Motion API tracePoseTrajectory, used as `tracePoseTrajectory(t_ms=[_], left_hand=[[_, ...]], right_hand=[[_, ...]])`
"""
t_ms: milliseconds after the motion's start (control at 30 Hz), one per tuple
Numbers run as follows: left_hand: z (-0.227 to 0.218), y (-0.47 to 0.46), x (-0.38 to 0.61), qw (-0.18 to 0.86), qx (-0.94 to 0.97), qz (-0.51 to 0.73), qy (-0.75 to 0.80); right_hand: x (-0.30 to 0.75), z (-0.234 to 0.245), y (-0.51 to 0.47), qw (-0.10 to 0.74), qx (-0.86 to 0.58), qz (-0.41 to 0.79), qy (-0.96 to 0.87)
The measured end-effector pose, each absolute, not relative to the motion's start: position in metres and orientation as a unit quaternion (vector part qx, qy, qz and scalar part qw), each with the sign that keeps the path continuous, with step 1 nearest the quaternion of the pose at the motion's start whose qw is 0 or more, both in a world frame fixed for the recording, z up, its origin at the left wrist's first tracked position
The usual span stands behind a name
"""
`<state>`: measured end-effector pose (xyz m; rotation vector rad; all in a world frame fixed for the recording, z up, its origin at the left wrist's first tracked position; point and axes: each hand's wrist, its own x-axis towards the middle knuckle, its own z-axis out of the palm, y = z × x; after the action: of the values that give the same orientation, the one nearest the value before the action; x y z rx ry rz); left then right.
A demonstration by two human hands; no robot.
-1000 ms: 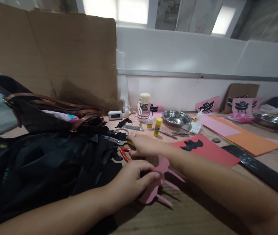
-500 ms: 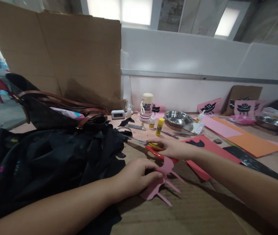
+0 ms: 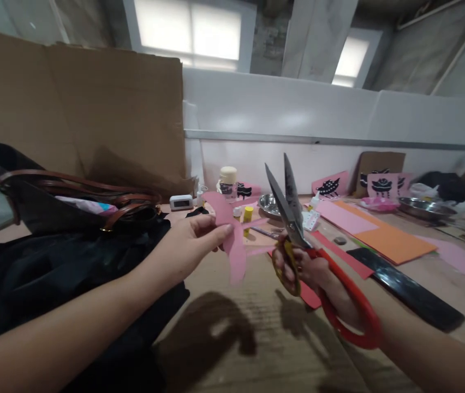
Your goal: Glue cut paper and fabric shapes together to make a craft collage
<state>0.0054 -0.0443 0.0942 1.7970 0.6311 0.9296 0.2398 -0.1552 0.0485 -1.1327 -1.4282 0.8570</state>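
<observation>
Between thumb and fingers, my left hand [image 3: 194, 237] pinches a pink paper cutout [image 3: 236, 254], a curved shape with several thin pointed strips reaching right. It is held up above the brown cardboard mat [image 3: 224, 305]. My right hand [image 3: 312, 273] grips scissors [image 3: 293, 218] with one red and one yellow handle loop. Their blades point up and stand slightly apart, to the right of the cutout and not touching it. Partly behind my right hand lies red paper [image 3: 341, 254] on the table.
Left are black cloth [image 3: 134, 267] and a bag with brown straps [image 3: 69, 213]. Behind stand a small digital clock [image 3: 181, 202], a cream-lidded bottle [image 3: 228, 177], a yellow glue stick [image 3: 248, 215] and a metal bowl [image 3: 267, 204]. Orange paper [image 3: 400, 240] and a glossy black object [image 3: 408, 289] lie right.
My right hand has lifted the scissors from near the black cloth and swung them upright to the right. My left hand has raised the pink cutout off the mat. The view has shifted.
</observation>
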Motion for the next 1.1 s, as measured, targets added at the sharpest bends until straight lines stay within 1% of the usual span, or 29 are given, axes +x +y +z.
tracePoseTrajectory(t_ms=[167,433,600,733,800,967,1100], left_hand=[[0.084,-0.061,0.036,0.509,0.76,0.344,0.211],[0.056,-0.066,0.044,0.566,0.74,0.286,0.222],[0.051,-0.068,0.043,0.582,0.734,0.26,0.235],[0.061,-0.054,0.037,0.573,0.72,0.312,0.239],[0.07,-0.047,0.03,0.556,0.714,0.352,0.24],[0.091,-0.04,0.013,0.523,0.706,0.422,0.224],[0.099,-0.038,0.007,0.518,0.696,0.449,0.212]], right_hand=[[0.233,0.05,-0.163,0.585,-0.476,0.342,-0.56],[0.223,0.068,-0.174,0.559,-0.536,0.318,-0.547],[0.225,0.06,-0.174,0.527,-0.57,0.29,-0.559],[0.231,0.049,-0.174,0.564,-0.528,0.301,-0.559],[0.233,0.048,-0.173,0.567,-0.521,0.31,-0.558],[0.234,0.051,-0.17,0.518,-0.523,0.313,-0.6],[0.23,0.046,-0.174,0.484,-0.531,0.3,-0.628]])
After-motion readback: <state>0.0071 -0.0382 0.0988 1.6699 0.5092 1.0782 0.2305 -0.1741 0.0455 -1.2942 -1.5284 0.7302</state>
